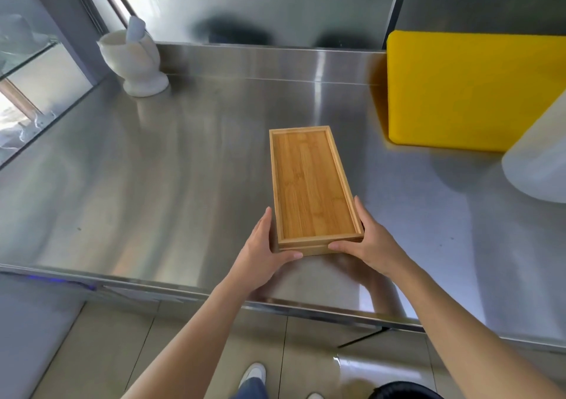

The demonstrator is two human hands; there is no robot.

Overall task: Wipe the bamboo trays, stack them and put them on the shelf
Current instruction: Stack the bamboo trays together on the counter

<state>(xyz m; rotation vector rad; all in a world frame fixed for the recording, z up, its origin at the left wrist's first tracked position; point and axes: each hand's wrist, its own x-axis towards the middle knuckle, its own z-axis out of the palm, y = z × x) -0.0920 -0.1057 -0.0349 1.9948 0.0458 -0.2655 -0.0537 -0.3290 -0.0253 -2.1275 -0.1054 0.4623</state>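
Matt, grained bamboo trays (312, 184) on a glossy brushed-steel counter (153, 184).

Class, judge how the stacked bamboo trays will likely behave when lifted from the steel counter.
The bamboo trays look rigid, so probably no flexing. The upper tray seems nested but loose, so tilting might slide it. Both hands, left hand and right hand, grip only the near end; the far end may dip.

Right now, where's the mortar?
In the head view the mortar stands at the counter's far left corner against the backsplash, well away from the trays and the yellow board at the far right.
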